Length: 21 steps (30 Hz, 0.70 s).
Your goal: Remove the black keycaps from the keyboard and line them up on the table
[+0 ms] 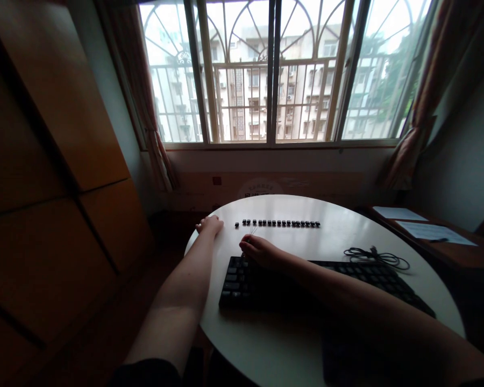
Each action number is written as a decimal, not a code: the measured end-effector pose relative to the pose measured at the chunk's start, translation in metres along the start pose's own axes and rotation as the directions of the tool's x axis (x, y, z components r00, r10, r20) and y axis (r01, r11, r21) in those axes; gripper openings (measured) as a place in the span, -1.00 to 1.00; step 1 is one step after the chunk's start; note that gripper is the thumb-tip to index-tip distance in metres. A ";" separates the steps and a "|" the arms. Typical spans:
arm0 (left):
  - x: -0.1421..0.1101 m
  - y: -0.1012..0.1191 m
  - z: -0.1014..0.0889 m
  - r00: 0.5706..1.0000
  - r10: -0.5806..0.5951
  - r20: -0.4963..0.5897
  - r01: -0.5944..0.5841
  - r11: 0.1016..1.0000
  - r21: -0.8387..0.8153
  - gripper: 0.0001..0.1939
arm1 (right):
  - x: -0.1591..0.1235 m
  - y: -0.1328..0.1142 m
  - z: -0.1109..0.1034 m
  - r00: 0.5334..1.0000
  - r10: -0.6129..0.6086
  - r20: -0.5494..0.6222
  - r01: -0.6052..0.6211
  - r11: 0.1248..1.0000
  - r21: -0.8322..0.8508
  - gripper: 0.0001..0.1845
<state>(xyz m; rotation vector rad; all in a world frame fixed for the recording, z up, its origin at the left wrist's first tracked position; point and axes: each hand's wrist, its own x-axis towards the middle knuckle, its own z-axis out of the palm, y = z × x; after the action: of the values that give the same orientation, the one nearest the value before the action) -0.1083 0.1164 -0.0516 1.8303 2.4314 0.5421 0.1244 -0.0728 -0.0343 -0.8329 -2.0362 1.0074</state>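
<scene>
Pinching wire tool [252, 230] in right hand [258, 250] at far-left corner of keyboard [232, 285] on table [242, 344]. Resting left hand [210, 224] at table edge, grip unclear. Judging keyboard stiff, fairly heavy: best steadying by frame. Judging black pieces [279, 223] light, slippery: best pinching by sides.

keyboard [234, 279] black | table [266, 333] white | cabinet [100, 226] orange-brown

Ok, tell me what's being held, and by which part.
A thin wire tool, in the right hand: the fingers hold it near the base of its wires, mostly hidden. Whether the left hand holds anything cannot be told.
</scene>
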 end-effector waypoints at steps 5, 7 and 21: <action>-0.001 0.001 -0.002 1.000 0.011 0.011 -0.011 1.000 0.003 -0.63 | -0.002 -0.006 -0.001 0.999 -0.023 0.030 0.027 0.989 -0.145 -0.75; -0.001 0.002 -0.003 1.000 0.013 0.011 -0.013 1.000 0.001 -0.63 | -0.003 -0.009 -0.001 0.999 -0.039 0.033 0.045 0.980 -0.196 -0.76; -0.005 0.003 -0.004 1.000 0.010 0.014 -0.010 1.000 -0.020 -0.60 | -0.012 -0.015 0.004 0.982 -0.186 -0.023 0.175 0.952 -0.252 -0.78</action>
<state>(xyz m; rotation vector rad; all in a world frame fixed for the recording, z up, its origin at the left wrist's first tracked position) -0.1052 0.1113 -0.0480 1.8330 2.4004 0.5504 0.1243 -0.0911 -0.0266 -0.7710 -2.1829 0.6345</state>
